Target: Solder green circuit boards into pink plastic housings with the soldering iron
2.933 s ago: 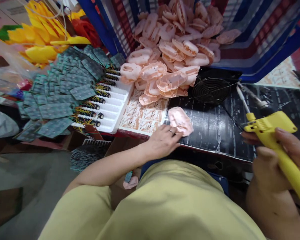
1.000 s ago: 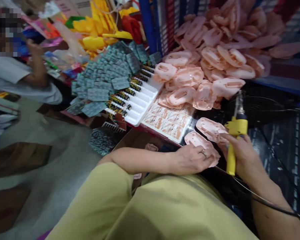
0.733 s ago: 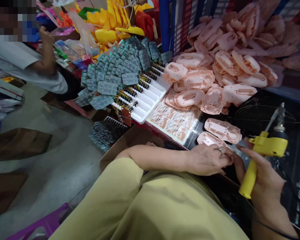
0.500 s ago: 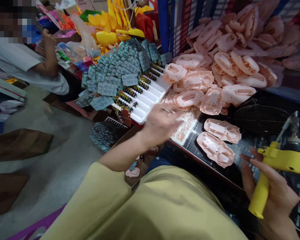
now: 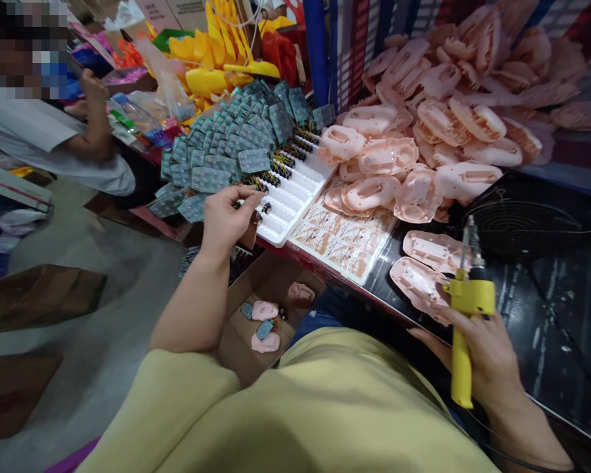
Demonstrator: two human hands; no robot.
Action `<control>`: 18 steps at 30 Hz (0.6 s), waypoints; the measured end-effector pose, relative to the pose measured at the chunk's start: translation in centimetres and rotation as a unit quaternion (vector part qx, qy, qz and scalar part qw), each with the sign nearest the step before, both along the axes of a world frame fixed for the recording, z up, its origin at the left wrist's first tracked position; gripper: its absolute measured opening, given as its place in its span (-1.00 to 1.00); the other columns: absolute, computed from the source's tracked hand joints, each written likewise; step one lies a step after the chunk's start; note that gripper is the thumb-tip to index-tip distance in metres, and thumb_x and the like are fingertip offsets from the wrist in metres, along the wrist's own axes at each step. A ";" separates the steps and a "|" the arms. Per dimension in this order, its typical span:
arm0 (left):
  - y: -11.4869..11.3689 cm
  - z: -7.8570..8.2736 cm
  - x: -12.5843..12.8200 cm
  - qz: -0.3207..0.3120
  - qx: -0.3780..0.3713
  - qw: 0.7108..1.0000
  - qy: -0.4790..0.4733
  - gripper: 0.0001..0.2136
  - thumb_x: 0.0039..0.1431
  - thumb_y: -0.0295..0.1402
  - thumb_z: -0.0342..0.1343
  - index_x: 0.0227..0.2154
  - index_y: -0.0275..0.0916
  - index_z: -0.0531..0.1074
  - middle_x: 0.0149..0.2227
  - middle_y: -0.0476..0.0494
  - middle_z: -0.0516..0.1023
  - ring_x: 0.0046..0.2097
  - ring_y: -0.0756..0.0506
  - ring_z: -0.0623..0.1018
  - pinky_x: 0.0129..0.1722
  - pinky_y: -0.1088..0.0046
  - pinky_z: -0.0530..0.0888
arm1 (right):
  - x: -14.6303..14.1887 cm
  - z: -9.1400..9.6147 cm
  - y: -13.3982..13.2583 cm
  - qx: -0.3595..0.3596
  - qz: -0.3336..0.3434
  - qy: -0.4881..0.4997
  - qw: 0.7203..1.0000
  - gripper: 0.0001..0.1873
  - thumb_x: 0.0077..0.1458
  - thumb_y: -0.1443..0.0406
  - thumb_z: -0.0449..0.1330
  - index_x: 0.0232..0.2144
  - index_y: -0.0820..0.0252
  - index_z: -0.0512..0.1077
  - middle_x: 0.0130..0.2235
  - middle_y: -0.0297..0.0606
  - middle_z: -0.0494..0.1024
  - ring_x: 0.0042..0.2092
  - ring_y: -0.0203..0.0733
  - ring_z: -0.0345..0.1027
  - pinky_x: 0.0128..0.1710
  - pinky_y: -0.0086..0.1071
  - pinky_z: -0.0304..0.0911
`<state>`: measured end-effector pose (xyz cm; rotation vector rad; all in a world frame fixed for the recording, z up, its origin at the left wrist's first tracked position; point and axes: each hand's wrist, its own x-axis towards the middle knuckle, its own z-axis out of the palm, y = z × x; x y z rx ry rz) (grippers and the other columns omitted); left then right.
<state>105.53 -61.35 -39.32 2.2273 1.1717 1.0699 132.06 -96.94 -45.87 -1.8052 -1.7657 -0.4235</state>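
My left hand is at the near left end of the white ribbed foam tray, its thumb and fingers pinched together. The fingertips are among small black parts with yellow and red wires; what they pinch is hidden. Green circuit boards lie heaped behind the hand, wired to those parts. My right hand grips a yellow soldering gun by its handle, metal tip pointing up. Beside it, two pink plastic shell halves lie open side up on the black table surface.
A big pile of pink shells fills the back right, by a striped sheet. A coiled wire lies right of it. Below the table edge stands a cardboard box with a few parts. Another person is at the left, near yellow parts.
My left hand has moved left from above the printed sheet to the wired parts at the tray's end. My right hand has brought the soldering gun left, nearer the two shells.
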 end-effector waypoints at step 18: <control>-10.2 -0.2 18.0 -0.527 -0.275 0.800 0.079 -0.89 0.09 -0.35 0.25 -0.42 -0.30 0.55 -0.48 -0.04 0.57 -0.46 0.01 0.50 -0.45 0.54 0.37 | 1.1 3.7 -2.7 0.119 -0.087 0.016 0.989 -0.82 0.07 0.37 0.38 -0.26 0.16 0.49 -0.54 -0.44 0.49 -0.56 -0.38 0.34 -0.50 -0.46 0.26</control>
